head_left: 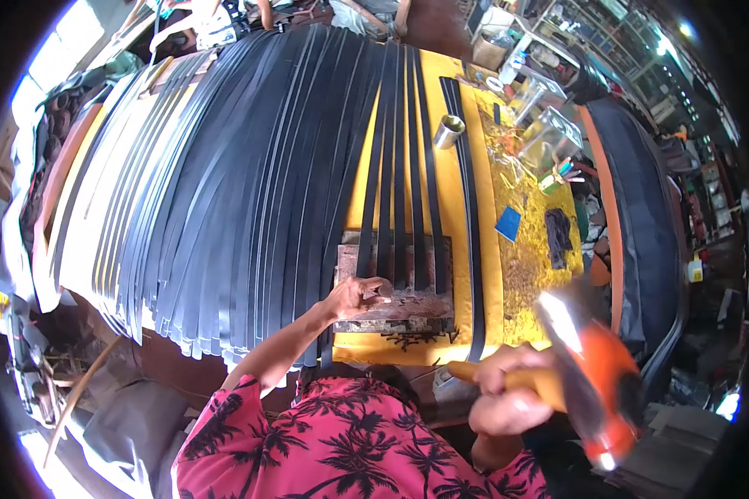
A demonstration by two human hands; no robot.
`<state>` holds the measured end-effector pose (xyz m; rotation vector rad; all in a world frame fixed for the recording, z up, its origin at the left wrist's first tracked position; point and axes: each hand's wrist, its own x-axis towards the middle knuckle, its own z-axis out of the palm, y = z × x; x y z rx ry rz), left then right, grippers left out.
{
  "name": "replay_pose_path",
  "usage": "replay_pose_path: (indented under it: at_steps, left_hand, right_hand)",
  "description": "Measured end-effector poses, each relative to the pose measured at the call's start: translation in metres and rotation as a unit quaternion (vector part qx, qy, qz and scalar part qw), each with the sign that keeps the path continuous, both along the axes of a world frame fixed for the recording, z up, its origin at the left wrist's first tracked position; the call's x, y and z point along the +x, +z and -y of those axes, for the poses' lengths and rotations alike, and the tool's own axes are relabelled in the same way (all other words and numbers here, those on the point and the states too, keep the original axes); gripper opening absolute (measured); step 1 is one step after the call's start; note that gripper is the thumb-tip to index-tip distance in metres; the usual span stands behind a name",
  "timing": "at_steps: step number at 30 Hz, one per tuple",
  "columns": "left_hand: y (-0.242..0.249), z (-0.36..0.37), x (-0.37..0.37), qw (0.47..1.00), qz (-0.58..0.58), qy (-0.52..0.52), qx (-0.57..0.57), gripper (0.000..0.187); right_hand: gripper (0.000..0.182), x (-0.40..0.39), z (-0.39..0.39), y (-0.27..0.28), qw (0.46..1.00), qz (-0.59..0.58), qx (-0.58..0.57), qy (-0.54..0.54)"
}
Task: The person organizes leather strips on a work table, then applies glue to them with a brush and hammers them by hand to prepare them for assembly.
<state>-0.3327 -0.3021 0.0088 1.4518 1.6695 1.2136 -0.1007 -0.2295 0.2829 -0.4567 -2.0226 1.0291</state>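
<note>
My left hand (359, 297) is closed at the lower end of a black strap (366, 241), over a worn reddish-brown block (433, 306); what its fingers pinch is too small to make out. Several black strap ends lie side by side across this block. Raised at the lower right, my right hand (512, 391) grips the yellow handle of a hammer (603, 374) with an orange and metal head, partly blurred. Small dark scraps (416, 339) lie on the yellow surface just below the block.
Many long black straps (250, 183) cover the yellow table (487, 283) at the left. A metal cup (449, 131), a blue piece (508, 223), a dark cloth (558, 238) and clear containers (549, 137) are at the right. Another person's arm (175, 35) shows at the top left.
</note>
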Motion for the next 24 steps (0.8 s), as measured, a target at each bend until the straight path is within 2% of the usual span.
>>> replay_pose_path:
  at_steps: [1, 3, 4, 5, 6, 7, 8, 9, 11, 12, 13, 15, 16, 17, 19, 20, 24]
  left_hand:
    - [-0.001, 0.0, 0.001, 1.0, -0.016, 0.001, 0.01, 0.025]
    - [-0.004, 0.001, 0.001, 0.998, -0.049, 0.002, 0.029, 0.028]
    - [-0.014, 0.001, -0.002, 0.997, -0.078, -0.008, -0.009, 0.03]
    - [-0.013, 0.003, -0.002, 0.997, -0.075, -0.01, -0.009, 0.03]
    - [-0.01, 0.005, 0.0, 0.998, -0.063, 0.006, -0.015, 0.03]
    - [-0.003, 0.004, 0.003, 0.998, -0.052, 0.022, -0.019, 0.03]
    - [0.007, 0.002, 0.004, 0.998, -0.052, 0.016, 0.01, 0.03]
    - [0.014, 0.002, 0.003, 0.998, -0.063, 0.004, -0.027, 0.031]
    - [0.02, -0.003, 0.004, 0.997, -0.003, -0.037, -0.07, 0.031]
    - [0.018, 0.0, 0.011, 0.984, 0.144, -0.02, -0.1, 0.031]
    - [0.015, -0.004, 0.011, 0.958, 0.21, -0.052, -0.188, 0.032]
    - [0.02, -0.015, 0.019, 0.962, 0.252, -0.054, -0.094, 0.03]
    - [0.017, -0.026, 0.018, 0.976, 0.194, -0.025, -0.101, 0.029]
    - [0.007, -0.035, 0.016, 0.976, 0.19, -0.03, -0.102, 0.029]
    - [-0.007, -0.053, 0.013, 0.99, 0.118, 0.018, -0.075, 0.024]
    - [-0.003, -0.059, 0.011, 0.988, 0.127, 0.014, -0.083, 0.023]
    - [-0.001, -0.064, 0.009, 0.988, 0.098, 0.013, -0.12, 0.027]
  right_hand:
    - [0.052, -0.004, 0.001, -0.009, 0.991, -0.12, -0.043, 0.034]
    - [0.036, -0.006, 0.006, -0.053, 0.995, 0.05, 0.042, -0.081]
    - [0.026, -0.019, 0.004, -0.092, 0.968, 0.121, 0.211, -0.058]
    - [0.03, -0.032, 0.01, -0.152, 0.986, 0.155, 0.06, -0.024]
    - [0.037, -0.03, 0.016, -0.165, 0.885, 0.464, -0.036, -0.029]
    - [0.041, -0.026, 0.017, -0.178, 0.911, 0.407, -0.05, -0.05]
    - [0.038, -0.029, 0.006, -0.172, 0.916, 0.398, -0.041, -0.041]
    - [0.035, -0.023, 0.01, -0.165, 0.916, 0.396, -0.05, -0.036]
    - [0.036, -0.013, 0.002, -0.172, 0.933, 0.348, -0.07, -0.063]
    - [0.04, -0.012, -0.002, -0.17, 0.933, 0.333, -0.091, -0.097]
    - [0.04, -0.01, -0.011, -0.173, 0.934, 0.331, -0.093, -0.1]
    - [0.043, 0.004, -0.024, -0.187, 0.908, 0.374, -0.138, -0.127]
    - [0.046, 0.007, -0.028, -0.195, 0.911, 0.363, -0.143, -0.132]
    - [0.046, 0.01, -0.031, -0.205, 0.912, 0.36, -0.145, -0.136]
    - [0.047, 0.015, -0.037, -0.224, 0.883, 0.421, -0.164, -0.123]
    - [0.048, 0.016, -0.035, -0.225, 0.897, 0.394, -0.16, -0.123]
    - [0.047, 0.026, -0.029, -0.23, 0.893, 0.396, -0.179, -0.117]
